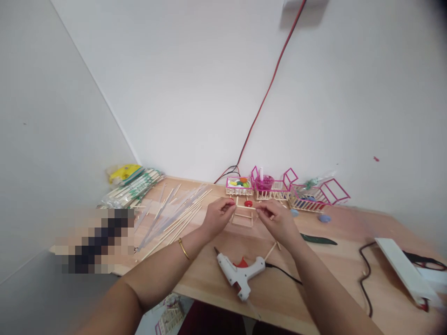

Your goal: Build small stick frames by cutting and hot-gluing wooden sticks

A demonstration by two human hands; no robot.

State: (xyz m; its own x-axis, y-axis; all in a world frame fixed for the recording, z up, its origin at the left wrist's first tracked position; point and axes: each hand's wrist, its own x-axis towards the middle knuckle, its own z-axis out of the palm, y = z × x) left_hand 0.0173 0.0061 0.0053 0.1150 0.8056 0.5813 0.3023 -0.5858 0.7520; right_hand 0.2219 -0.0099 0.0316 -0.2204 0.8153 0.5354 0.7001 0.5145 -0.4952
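Stick (247, 208), pinched near opposite ends between fingers of the left hand (218, 215) and right hand (278, 220), looks light, stiff and likely to snap, so end grips seem best.

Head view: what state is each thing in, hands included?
Left hand: pinching the stick's left end.
Right hand: pinching its right end.
Stick: held crosswise between the hands.
Stick frame: below the stick; whether they touch, cannot tell.
Glue gun: on its side, unheld, cord attached; heat cannot be seen.
Loose sticks: spread out.
Small basket: holding coloured pieces.
Yellow bag: crumpled.
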